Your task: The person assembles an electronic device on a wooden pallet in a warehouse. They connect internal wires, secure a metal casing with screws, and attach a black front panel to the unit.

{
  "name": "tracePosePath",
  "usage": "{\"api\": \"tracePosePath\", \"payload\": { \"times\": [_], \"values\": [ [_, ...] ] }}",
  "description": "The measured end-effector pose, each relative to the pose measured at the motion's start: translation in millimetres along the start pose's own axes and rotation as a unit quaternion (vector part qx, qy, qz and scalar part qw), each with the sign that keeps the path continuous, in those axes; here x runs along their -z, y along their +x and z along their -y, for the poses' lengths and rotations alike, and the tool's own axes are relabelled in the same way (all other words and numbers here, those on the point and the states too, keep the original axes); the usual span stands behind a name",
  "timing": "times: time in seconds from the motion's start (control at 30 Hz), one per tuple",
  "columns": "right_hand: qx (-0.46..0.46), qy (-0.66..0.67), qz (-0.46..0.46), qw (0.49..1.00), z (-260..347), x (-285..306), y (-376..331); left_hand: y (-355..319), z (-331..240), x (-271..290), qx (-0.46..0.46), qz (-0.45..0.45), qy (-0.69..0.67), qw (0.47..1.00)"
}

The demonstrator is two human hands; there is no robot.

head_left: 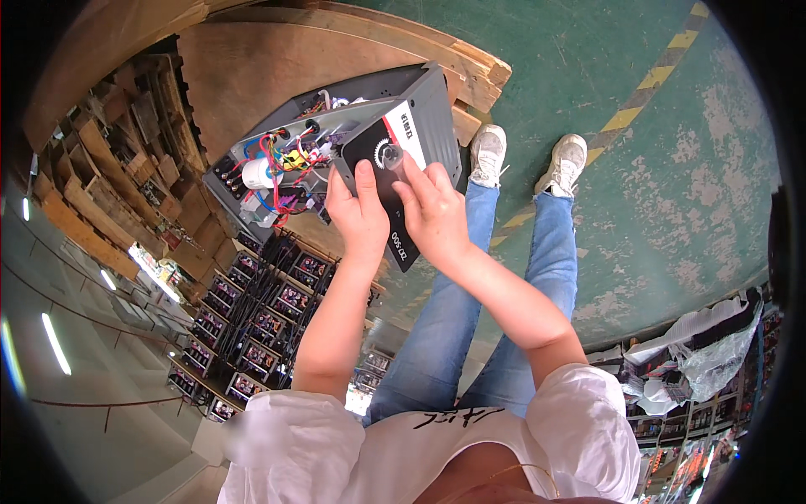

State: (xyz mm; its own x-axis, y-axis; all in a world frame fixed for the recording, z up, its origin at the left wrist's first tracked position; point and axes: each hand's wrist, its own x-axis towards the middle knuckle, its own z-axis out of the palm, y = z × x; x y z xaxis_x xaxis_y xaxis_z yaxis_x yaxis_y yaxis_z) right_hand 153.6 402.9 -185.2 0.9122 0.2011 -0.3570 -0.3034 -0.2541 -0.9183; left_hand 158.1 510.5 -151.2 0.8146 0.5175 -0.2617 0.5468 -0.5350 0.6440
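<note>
A black front panel (361, 149) with a white end, a red stripe and a round dial is tilted in front of an open grey metal case (432, 126). My left hand (359, 214) grips the panel's near side, thumb on its face and fingers behind it. With closed fingers, my right hand (435, 214) pinches a dark, semi-transparent knob (391, 156) at the dial. Parts of the knob are hidden by the fingers. Inside the case, red, blue and yellow wires (290, 160) run beside a white cylindrical part (258, 175).
The case rests on a brown board (243, 76) with a wooden edge (470, 63). Stacked planks (109, 181) stand at the left. Several similar units (269, 323) fill racks below them. Yellow-black tape (638, 101) crosses the green floor; plastic wrap (714, 361) lies at the right.
</note>
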Motion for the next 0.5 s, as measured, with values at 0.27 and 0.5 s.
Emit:
{"api": "tracePosePath", "payload": {
  "times": [0.27,0.5],
  "values": [
    [0.085,-0.028,0.024,0.996,-41.6,22.2,15.1,-0.6,4.4,0.2,-0.005,-0.001,0.002,1.000],
    [0.197,-0.063,0.049,0.977,-49.5,29.6,46.3,-1.1,0.4,-1.0,0.010,-0.011,-0.011,1.000]
  ]
}}
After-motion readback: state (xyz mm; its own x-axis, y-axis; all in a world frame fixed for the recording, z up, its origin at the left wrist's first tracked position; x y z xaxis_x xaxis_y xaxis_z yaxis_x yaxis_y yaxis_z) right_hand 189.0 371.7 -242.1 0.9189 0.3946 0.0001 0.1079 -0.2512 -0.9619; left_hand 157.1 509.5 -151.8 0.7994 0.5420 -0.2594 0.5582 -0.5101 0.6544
